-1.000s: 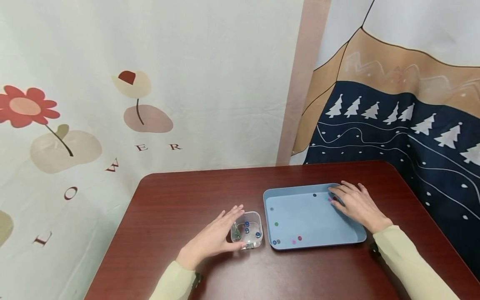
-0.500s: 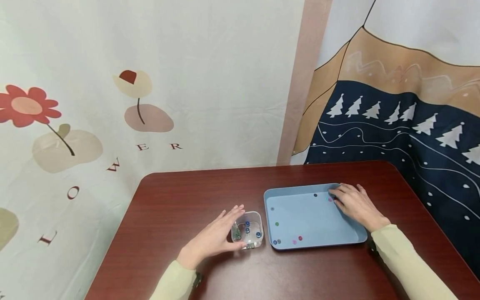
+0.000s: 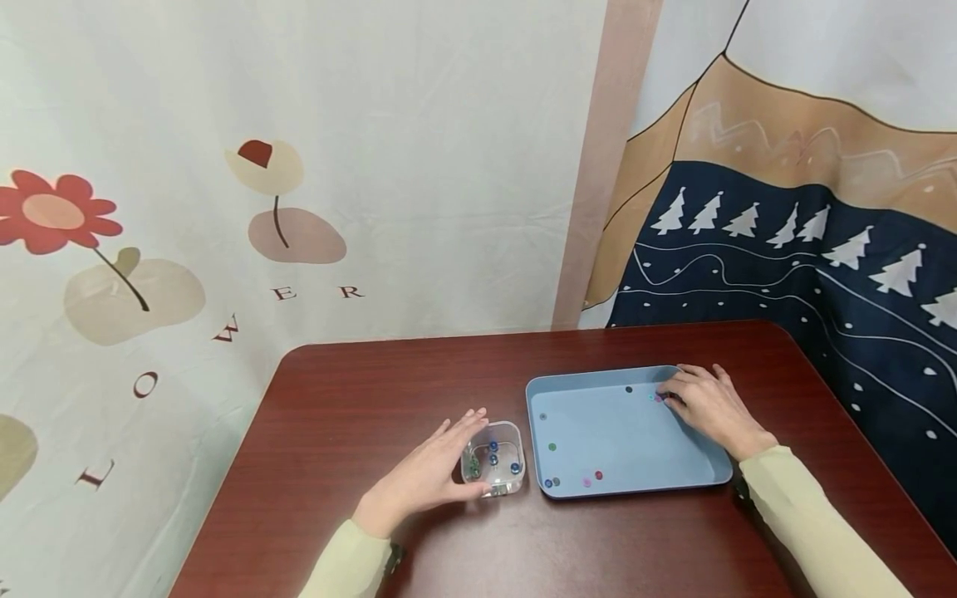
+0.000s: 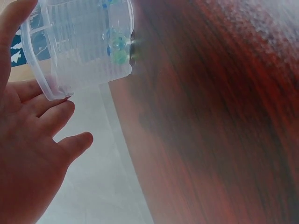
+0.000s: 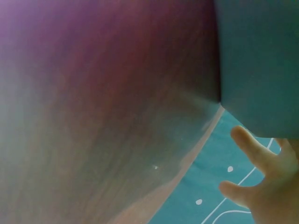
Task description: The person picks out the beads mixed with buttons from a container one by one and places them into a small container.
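My left hand (image 3: 426, 477) holds a small clear plastic box (image 3: 508, 432), thumb at its near side and fingers at its far left. Blue marbles (image 3: 493, 459) and green marbles (image 4: 120, 56) lie inside it. At the far right corner of the blue tray (image 3: 613, 490), my right hand (image 3: 710, 409) reaches over the rim with fingers bent down. Its thumb and index fingertips are close together beside a pink marble (image 3: 659, 398); whether they pinch one is hidden. In the right wrist view, other fingers (image 5: 252, 147) of that hand spread outside the tray wall (image 5: 261, 70).
Several more marbles lie scattered in the tray: a dark one (image 3: 629, 389), a green one (image 3: 552, 447), a red one (image 3: 598, 475) and a blue one (image 3: 549, 483). Box and tray stand side by side on the brown table (image 3: 389, 374). A printed curtain (image 3: 449, 166) hangs behind.
My right thumb and index finger have drawn closer together at the tray's far corner, and a dark red marble there is now covered. My left hand and the box stay put.
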